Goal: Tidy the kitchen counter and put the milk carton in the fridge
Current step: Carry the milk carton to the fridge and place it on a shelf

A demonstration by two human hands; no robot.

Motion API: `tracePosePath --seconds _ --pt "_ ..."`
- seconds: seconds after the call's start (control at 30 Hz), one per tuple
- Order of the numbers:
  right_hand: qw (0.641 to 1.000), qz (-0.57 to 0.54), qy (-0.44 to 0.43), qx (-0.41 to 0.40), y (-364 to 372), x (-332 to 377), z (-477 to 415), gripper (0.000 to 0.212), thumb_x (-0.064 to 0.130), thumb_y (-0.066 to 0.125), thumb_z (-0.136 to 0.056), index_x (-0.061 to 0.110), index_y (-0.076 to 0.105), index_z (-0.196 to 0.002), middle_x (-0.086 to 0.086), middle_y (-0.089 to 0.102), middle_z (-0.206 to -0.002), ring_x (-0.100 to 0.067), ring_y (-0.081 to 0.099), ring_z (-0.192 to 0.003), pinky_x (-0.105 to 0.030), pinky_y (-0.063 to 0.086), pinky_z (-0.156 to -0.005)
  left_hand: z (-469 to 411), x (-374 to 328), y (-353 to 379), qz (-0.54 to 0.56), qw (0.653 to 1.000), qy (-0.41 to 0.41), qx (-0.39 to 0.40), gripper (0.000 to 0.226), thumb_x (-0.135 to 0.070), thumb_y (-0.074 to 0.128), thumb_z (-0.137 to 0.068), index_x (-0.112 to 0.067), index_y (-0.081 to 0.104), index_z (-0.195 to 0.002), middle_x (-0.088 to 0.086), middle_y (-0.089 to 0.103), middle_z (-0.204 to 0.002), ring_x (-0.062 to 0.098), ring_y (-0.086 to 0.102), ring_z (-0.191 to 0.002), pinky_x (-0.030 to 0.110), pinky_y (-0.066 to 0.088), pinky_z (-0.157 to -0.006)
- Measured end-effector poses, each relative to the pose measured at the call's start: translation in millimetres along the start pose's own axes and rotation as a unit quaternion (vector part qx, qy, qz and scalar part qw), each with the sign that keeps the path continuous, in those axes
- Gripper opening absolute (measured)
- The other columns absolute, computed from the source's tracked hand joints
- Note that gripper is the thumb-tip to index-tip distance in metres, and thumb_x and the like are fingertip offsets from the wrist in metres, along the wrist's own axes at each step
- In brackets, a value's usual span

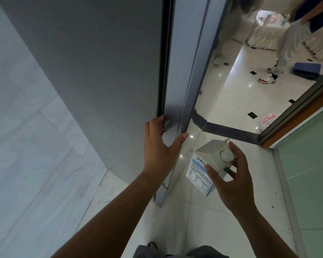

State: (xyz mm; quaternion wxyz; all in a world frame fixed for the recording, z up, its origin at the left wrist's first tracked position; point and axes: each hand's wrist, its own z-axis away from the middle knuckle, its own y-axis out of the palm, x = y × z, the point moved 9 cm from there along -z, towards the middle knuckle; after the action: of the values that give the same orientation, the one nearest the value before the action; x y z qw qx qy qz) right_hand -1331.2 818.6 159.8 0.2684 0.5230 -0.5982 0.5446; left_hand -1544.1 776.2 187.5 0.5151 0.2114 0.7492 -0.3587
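So the person is standing right up against the fridge (pixel 93 58), a big grey slab filling everything up and to the left of both hands. The left hand (pixel 158 146) is reaching up to the edge of the fridge door (pixel 177 86), fingers curling into the dark seam at the edge and thumb spread out wide to the right, resting against the door's narrow side face. It's hooked onto that edge, not balled into a fist. I can't tell whether the door is cracked open or fully shut.

The right hand (pixel 233 175) is gripping the milk carton (pixel 203 164) just down and to the right of the left hand, the two hands close but not touching. The carton is tilting, gable top pointing up and away from the person, its round white cap (pixel 226 155) facing the camera. The thumb is pressing on the printed side panel and the fingers are wrapping around the far side near the cap. The carton is hanging in the air over the glossy white tile floor (pixel 185 216).

Well beyond the hands, another person (pixel 287 45) in light trousers and sneakers is standing on the same floor, with a red-and-white plastic bag (pixel 267 121) lying off to the right of them.
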Motion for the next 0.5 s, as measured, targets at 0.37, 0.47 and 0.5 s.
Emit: tracePosePath --seconds 0.37,0.47,0.5 --pt "1.000 -0.004 0.001 0.005 -27 -7 12 0.067 0.083 0.055 -0.054 0.070 0.027 -0.113 0.012 0.045 -0.125 0.007 0.051 -0.105 -0.008 0.048 -0.078 4 -5 0 -0.007 1.000 0.016 -0.018 0.064 -0.038 0.071 -0.073 -0.014 0.042 -0.124 -0.008 0.042 -0.116 0.012 0.050 -0.107 0.021 0.043 -0.090" --pt "1.000 0.002 -0.001 0.011 -33 -9 16 0.068 0.081 0.056 -0.056 0.067 0.027 -0.115 0.011 0.046 -0.126 0.006 0.051 -0.107 -0.010 0.049 -0.080 12 -12 9 -0.013 1.000 0.014 -0.005 0.061 -0.038 0.073 -0.072 -0.017 0.042 -0.120 -0.007 0.044 -0.113 0.011 0.051 -0.101 0.015 0.045 -0.086" --pt "1.000 0.004 0.000 0.013 -35 -9 17 0.068 0.081 0.057 -0.057 0.066 0.027 -0.116 0.012 0.046 -0.126 0.007 0.051 -0.108 -0.010 0.048 -0.081 17 -16 15 -0.016 1.000 0.015 0.003 0.058 -0.037 0.074 -0.071 -0.021 0.042 -0.116 -0.007 0.044 -0.111 0.008 0.051 -0.096 0.008 0.042 -0.081"
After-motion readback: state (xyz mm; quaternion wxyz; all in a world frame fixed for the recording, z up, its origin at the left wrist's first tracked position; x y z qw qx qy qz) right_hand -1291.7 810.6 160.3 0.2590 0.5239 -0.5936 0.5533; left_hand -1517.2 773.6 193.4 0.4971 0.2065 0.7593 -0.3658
